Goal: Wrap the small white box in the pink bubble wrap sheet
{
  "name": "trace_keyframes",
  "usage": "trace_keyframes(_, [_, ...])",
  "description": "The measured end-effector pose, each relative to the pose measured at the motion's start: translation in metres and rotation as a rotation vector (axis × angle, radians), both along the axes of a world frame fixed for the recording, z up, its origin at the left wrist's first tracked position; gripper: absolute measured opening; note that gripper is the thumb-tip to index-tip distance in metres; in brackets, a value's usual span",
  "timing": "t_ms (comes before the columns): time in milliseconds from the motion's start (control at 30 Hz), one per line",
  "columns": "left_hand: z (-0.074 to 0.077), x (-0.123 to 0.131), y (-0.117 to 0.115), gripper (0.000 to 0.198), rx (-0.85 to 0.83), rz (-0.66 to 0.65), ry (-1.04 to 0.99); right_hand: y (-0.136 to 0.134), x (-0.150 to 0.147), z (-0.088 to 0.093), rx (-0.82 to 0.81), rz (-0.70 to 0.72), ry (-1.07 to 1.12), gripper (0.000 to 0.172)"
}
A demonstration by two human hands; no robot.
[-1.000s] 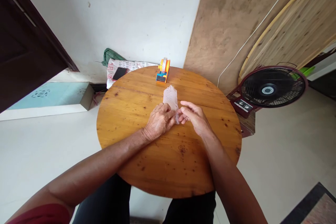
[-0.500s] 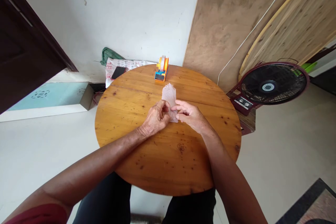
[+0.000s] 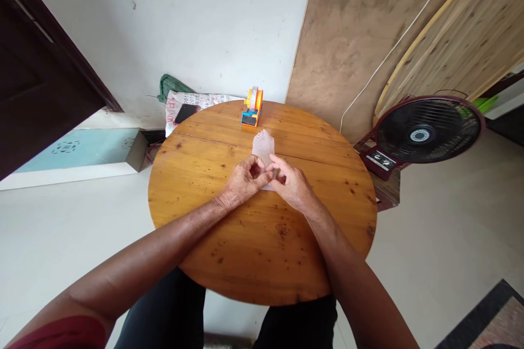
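A thin, pale pink, see-through sheet, perhaps a plastic wrapper [image 3: 263,144], lies on the round wooden table [image 3: 262,262], its long side pointing away from me. My left hand [image 3: 244,177] is closed at its left edge, thumb and fingers pinching it. From the right, my right hand [image 3: 291,181] meets the left fingertips over the sheet's near half, its fingers bent in a pinch. Both hands cover much of that near half, so the exact grip of the right fingertips is hard to see. Beyond the sheet stands an orange and blue tape dispenser [image 3: 254,106].
Behind the table's left rim, a dark phone [image 3: 186,113] rests on a white printed sack [image 3: 215,99], beside a green bag [image 3: 172,86]. A dark red fan [image 3: 426,131] stands to the right. A white wall [image 3: 204,22] rises behind.
My right hand has moved left and its fingertips now meet those of my left hand over the sheet. The left hand has barely moved; its thumb reaches further right.
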State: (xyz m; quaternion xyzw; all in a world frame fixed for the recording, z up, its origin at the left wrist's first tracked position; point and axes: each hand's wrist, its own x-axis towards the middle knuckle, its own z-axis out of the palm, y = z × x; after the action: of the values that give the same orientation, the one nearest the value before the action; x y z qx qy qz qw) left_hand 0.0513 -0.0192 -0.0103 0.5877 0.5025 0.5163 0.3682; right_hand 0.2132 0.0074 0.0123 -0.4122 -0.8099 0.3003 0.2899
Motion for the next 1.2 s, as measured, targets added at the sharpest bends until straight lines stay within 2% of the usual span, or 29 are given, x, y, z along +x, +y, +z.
trace_keyframes(200, [-0.012, 0.000, 0.007, 0.028, 0.026, 0.046, 0.105, -0.002, 0.001, 0.003, -0.048, 0.056, 0.004, 0.070])
trace_keyframes(333, [-0.011, 0.001, 0.008, 0.020, 0.042, 0.063, 0.120, -0.003, 0.003, 0.003, -0.093, 0.113, 0.086, 0.073])
trace_keyframes(433, [-0.008, 0.002, 0.008, 0.013, 0.035, 0.070, 0.150, 0.001, 0.007, 0.005, -0.160, 0.099, 0.154, 0.070])
trace_keyframes(500, [-0.006, 0.002, 0.009, 0.011, 0.035, 0.085, 0.193, 0.005, 0.010, 0.008, -0.187, 0.030, 0.216, 0.059])
trace_keyframes(600, [-0.005, 0.003, 0.009, 0.009, 0.039, 0.112, 0.241, 0.013, 0.017, 0.010, -0.131, -0.136, 0.290, 0.026])
trace_keyframes(667, [-0.004, 0.003, 0.009, 0.009, 0.039, 0.120, 0.260, 0.016, 0.019, 0.010, -0.088, -0.201, 0.275, 0.013])
trace_keyframes(833, [-0.003, 0.004, 0.006, 0.005, 0.055, 0.097, 0.297, 0.019, 0.013, 0.010, -0.100, -0.175, 0.136, 0.019])
trace_keyframes(1033, [-0.001, 0.004, 0.001, 0.003, 0.144, 0.109, 0.337, 0.031, -0.010, 0.037, 0.011, -0.268, -0.290, 0.031])
trace_keyframes(1133, [0.001, 0.003, 0.001, 0.004, 0.179, 0.076, 0.338, 0.039, -0.023, 0.043, 0.035, -0.292, -0.462, 0.028])
trace_keyframes(1200, [0.002, 0.002, 0.002, 0.006, 0.181, 0.042, 0.349, 0.042, -0.028, 0.043, 0.050, -0.292, -0.500, 0.022])
